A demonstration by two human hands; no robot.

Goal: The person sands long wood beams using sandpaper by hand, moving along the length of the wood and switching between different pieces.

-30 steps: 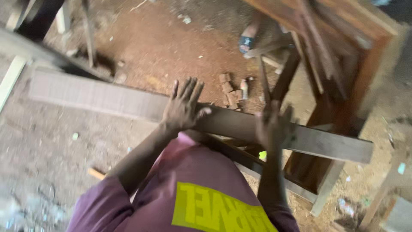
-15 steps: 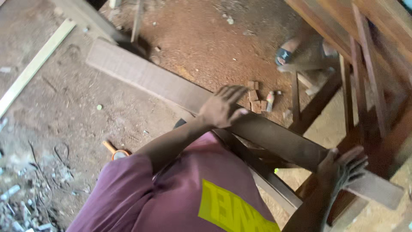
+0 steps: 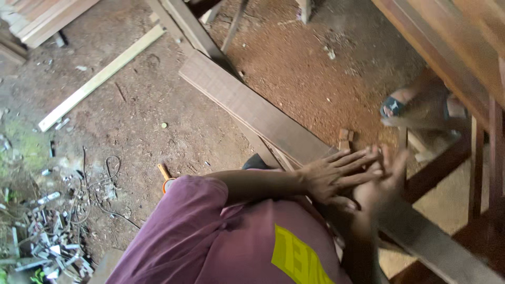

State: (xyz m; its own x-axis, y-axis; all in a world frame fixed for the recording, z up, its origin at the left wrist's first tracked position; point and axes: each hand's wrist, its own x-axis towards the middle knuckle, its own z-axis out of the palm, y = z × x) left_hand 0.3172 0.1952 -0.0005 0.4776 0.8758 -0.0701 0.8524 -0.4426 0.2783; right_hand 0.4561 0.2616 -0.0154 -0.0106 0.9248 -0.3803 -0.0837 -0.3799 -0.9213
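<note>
1. A long grey-brown plank (image 3: 247, 108) runs slantwise from the upper middle of the view down to the lower right, passing under the person's hands.
2. The ground is reddish sawdust and dirt (image 3: 294, 68). A pale thin strip of wood (image 3: 100, 79) lies well apart from the plank on the left.
3. A stack of boards (image 3: 42, 16) sits in the upper left corner. A tangle of wire and small scraps (image 3: 52, 231) lies at the lower left, near a patch of green.
4. A small orange-handled tool (image 3: 165, 176) lies on the ground just beside the person's purple sleeve (image 3: 194, 226).
5. A few small wood blocks (image 3: 344, 138) lie near the plank, just above the fingers.
6. On the right stands a reddish-brown wooden frame (image 3: 473, 58) with upright rails. Another person's foot in a sandal (image 3: 415, 108) rests on the ground beside it.
7. The frame's lower rails crowd the space at the plank's far right end.
8. The left hand (image 3: 336, 176) is spread flat, fingers straight and splayed, palm down on the plank.
9. The right hand (image 3: 386, 184) is blurred; it appears open with fingers extended upward, just beside or overlapping the left fingertips. Whether it touches the plank cannot be told.
</note>
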